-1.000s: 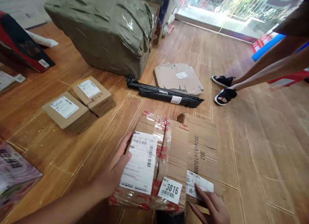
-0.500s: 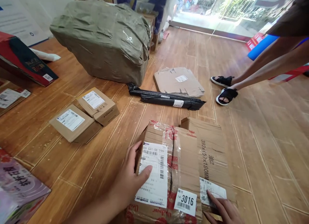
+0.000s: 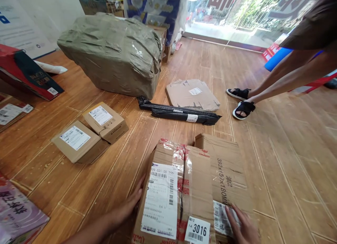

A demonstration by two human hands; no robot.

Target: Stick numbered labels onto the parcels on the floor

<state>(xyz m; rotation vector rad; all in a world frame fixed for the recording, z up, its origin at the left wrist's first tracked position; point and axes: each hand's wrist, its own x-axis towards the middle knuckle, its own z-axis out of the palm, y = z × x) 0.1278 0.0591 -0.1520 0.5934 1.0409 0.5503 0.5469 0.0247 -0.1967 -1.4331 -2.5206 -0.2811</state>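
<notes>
A taped cardboard parcel (image 3: 195, 177) with a white shipping label and a "3016" sticker lies on the wooden floor right in front of me. My left hand (image 3: 129, 207) presses against its left side, fingers curved along the edge. My right hand (image 3: 243, 226) rests flat on a second label at the parcel's lower right, fingers stretched out.
Two small labelled boxes (image 3: 91, 133) sit to the left. A long black wrapped package (image 3: 180, 112) and a flat cardboard mailer (image 3: 192, 93) lie ahead, behind them a big green-wrapped bundle (image 3: 110, 51). Another person's sandalled feet (image 3: 240, 101) stand at the right. Magazines (image 3: 15, 216) lie at lower left.
My left hand slid off the top label down to the parcel's left side. The parcel sits closer to me and my right hand stays on the lower right label.
</notes>
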